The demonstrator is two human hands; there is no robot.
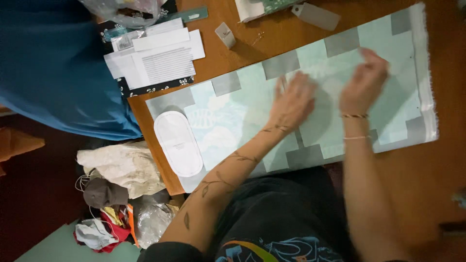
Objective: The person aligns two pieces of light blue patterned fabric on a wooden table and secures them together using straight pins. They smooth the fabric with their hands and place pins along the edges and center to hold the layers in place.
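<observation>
A long strip of pale green and grey patterned fabric (228, 111) lies flat across a brown wooden table (272, 39). My left hand (293, 99) rests palm down on the middle of the fabric, fingers spread. My right hand (364, 80) presses on the fabric a little to the right, fingers together and blurred; thin bracelets circle its wrist. A white oval paper pattern piece (178, 143) lies on the left end of the fabric, apart from both hands.
White printed papers (160, 58) and a dark floral cloth sit at the table's far left. A small grey block (225, 35) and a translucent tag (318, 15) lie beyond the fabric. Blue cloth (53, 68) hangs left; fabric scraps and plastic bags (121, 194) pile on the floor.
</observation>
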